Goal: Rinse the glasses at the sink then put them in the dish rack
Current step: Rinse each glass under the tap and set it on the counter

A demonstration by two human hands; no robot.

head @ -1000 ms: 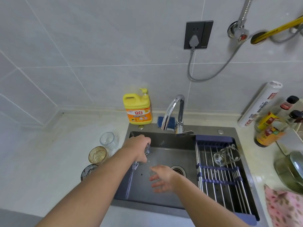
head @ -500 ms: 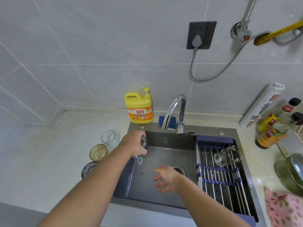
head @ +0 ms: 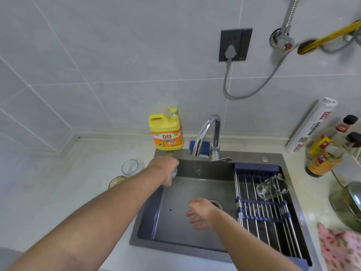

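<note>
Head view: left hand (head: 163, 168) is at the back-left corner of the sink (head: 252, 155), fingers curled round a clear glass (head: 174, 171). Most of the glass is hidden by the hand; only a bit of its wall shows at the right of the fist, so I can't tell how it is tilted. Right hand (head: 201, 214) is over the basin just left of the drain (head: 216, 204), fingers spread and relaxed, holding nothing. Can't tell if it touches the basin floor.

Dish rack (head: 259, 225) of metal rods with blue bars spans the right part of the sink. A glass mug (head: 271, 187) lies on its side on the rods near the back. Chrome faucet (head: 207, 133) stands at the back rim, its spout curving toward the basin.

On the surface (head: 58, 182) left of the sink are a clear tumbler (head: 130, 167) and, nearer, an amber glass (head: 117, 181) partly hidden behind the left forearm; the two are close together.

A yellow dish soap bottle (head: 166, 132) stands at the sink's back-left edge, with a blue sponge (head: 203, 147) behind the faucet. On the right side are a roll of wrap (head: 310, 126) leaning on the wall, sauce bottles (head: 324, 153), a pot lid (head: 349, 202) and a pink cloth (head: 340, 249). A wall socket (head: 235, 44) with a grey plug is above the faucet.
</note>
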